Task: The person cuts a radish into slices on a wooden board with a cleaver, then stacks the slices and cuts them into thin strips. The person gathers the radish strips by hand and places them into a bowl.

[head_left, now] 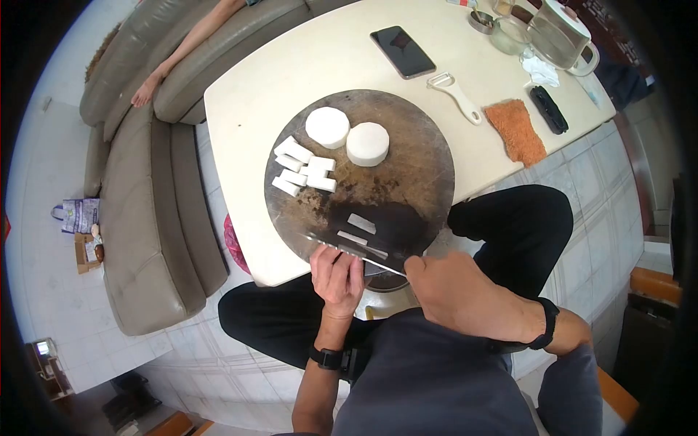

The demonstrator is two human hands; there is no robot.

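The right hand (456,292) is clenching a knife (384,267); the left hand (338,280) is curling its fingers alongside, grasp unclear.

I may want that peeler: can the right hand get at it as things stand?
Probably: though the right hand holds the knife, the way to the peeler across the board looks open.

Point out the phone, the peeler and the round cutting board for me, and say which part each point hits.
Phone (403,53): head view, middle of its dark screen.
Peeler (464,103): head view, on its pale handle.
Round cutting board (416,142): head view, bare surface right of the white discs.
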